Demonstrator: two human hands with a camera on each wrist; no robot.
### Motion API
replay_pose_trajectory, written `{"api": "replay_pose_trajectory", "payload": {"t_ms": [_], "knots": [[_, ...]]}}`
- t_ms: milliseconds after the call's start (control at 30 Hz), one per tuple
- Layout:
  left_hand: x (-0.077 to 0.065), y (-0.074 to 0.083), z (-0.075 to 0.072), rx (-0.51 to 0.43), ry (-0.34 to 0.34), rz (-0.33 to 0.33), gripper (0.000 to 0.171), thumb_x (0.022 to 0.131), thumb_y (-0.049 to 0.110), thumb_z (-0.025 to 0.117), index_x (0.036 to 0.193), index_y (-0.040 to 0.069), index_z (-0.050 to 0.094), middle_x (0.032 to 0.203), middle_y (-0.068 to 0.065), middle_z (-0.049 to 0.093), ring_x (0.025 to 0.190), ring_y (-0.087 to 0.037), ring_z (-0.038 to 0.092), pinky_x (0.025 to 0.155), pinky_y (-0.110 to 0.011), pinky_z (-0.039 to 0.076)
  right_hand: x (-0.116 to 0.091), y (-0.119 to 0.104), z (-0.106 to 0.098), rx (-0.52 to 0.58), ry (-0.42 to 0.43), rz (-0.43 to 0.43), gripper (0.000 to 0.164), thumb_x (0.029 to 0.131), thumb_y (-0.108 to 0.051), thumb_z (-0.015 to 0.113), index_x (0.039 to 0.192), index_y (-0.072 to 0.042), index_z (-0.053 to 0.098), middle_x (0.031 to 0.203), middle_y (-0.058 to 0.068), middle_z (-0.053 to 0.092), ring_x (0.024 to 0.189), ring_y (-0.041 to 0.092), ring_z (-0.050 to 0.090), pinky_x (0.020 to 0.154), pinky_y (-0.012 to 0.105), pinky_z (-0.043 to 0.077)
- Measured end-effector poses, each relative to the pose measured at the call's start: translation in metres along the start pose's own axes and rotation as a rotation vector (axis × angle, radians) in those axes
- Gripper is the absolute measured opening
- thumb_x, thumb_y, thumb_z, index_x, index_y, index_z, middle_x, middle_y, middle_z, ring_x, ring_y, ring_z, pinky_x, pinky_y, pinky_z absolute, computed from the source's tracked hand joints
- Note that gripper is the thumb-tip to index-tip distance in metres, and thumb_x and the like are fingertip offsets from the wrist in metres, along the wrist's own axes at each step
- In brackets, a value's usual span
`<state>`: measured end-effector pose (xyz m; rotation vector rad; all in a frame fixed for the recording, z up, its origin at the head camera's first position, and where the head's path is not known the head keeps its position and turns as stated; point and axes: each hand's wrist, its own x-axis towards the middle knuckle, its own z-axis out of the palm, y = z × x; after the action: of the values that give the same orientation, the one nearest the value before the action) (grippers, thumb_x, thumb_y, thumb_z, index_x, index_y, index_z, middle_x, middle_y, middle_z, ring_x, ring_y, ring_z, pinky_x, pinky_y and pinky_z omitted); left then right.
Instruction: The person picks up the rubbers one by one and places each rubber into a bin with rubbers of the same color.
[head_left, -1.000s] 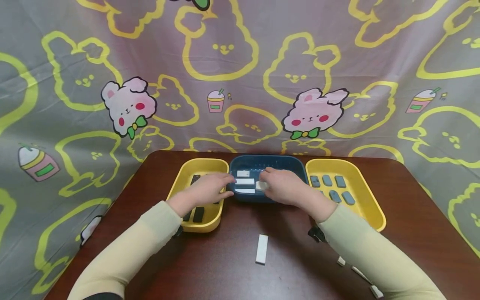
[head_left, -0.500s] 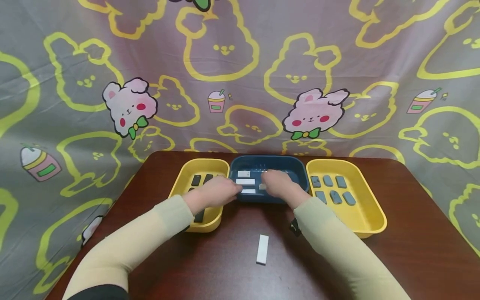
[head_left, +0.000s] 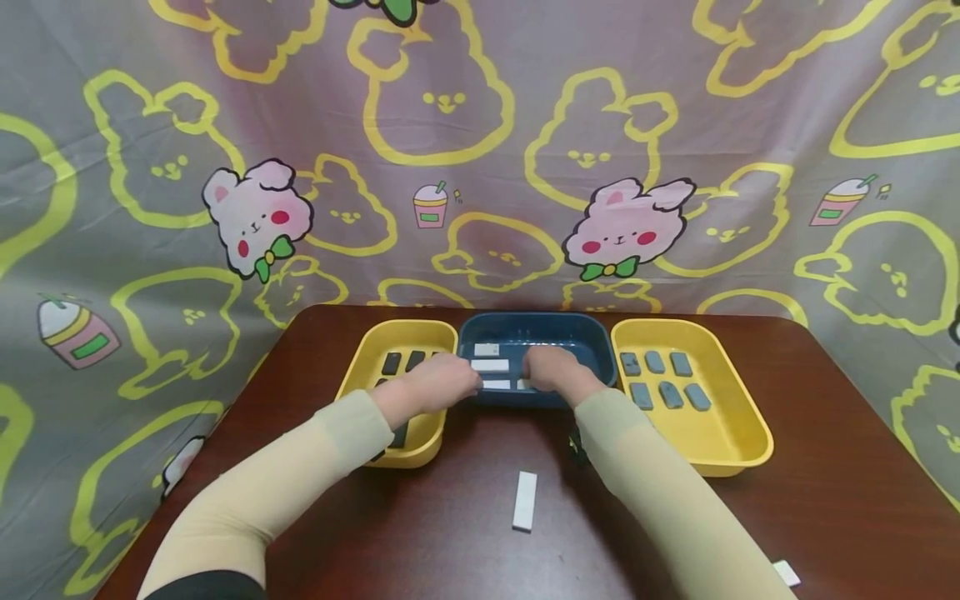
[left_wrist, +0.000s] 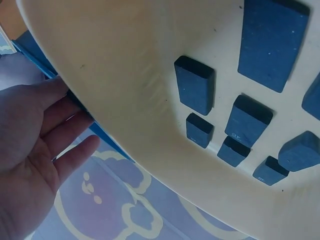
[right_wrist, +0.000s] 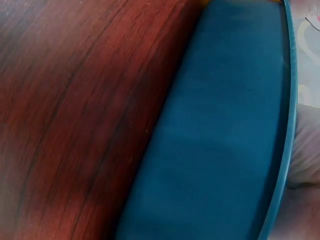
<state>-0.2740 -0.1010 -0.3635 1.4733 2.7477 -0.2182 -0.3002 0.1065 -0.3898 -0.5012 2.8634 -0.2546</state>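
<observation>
In the head view, my right hand (head_left: 558, 371) reaches into the blue tray (head_left: 540, 400). It pinches a small white block (head_left: 523, 385) low in the tray, though most of the fingertips are hidden. Several white blocks, such as one long white block (head_left: 490, 365), lie at the tray's left side. My left hand (head_left: 447, 382) is over the side where the left yellow tray (head_left: 405, 460) meets the blue one. Its fingers look extended and close to the blue rim in the left wrist view. Only part of my right hand (right_wrist: 305, 170) shows past the blue wall in the right wrist view.
Dark blocks (left_wrist: 195, 85) lie in the left yellow tray. The right yellow tray (head_left: 720, 429) holds several grey-blue blocks (head_left: 671, 394). On the brown table lie a long white block (head_left: 525, 502) and, near my right sleeve, another white piece (head_left: 786, 572). A patterned curtain (head_left: 480, 192) hangs behind.
My right hand has moved left and lower inside the blue tray, bringing the small white block toward the near side. My left hand has shifted slightly right, to the blue tray's edge.
</observation>
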Motion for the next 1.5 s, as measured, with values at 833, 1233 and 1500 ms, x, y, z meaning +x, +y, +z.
{"api": "replay_pose_trajectory", "payload": {"t_ms": [833,1233,1500], "knots": [[-0.002,0.0,-0.001,-0.003,-0.02,-0.03,0.014,0.096,0.017,0.063,0.089,0.013,0.074,0.068,0.005,0.061,0.063,-0.011,0.055,0.065,-0.03,0.05,-0.097,-0.023,-0.054,-0.164,0.14,-0.333,0.046,0.078,-0.024,0.083,0.118,-0.01,0.065,0.106,0.007,0.063,0.087,0.019,0.061,0.08,0.035,0.053],[0.001,0.001,-0.002,0.008,-0.054,-0.062,0.013,0.096,0.019,0.063,0.093,0.015,0.075,0.071,0.005,0.063,0.065,-0.011,0.055,0.067,-0.029,0.05,-0.128,-0.036,0.001,-0.285,0.06,-0.638,0.05,0.081,-0.01,0.079,0.128,-0.014,0.061,0.113,0.002,0.063,0.098,0.015,0.061,0.084,0.03,0.051],[0.001,0.001,-0.002,0.009,-0.045,-0.045,0.014,0.097,0.019,0.062,0.093,0.015,0.075,0.074,0.004,0.064,0.068,-0.012,0.057,0.069,-0.029,0.05,-0.13,-0.044,0.027,-0.412,-0.049,-0.65,0.057,0.087,-0.01,0.072,0.139,-0.024,0.053,0.137,0.004,0.054,0.121,0.019,0.053,0.093,0.038,0.048]]}}
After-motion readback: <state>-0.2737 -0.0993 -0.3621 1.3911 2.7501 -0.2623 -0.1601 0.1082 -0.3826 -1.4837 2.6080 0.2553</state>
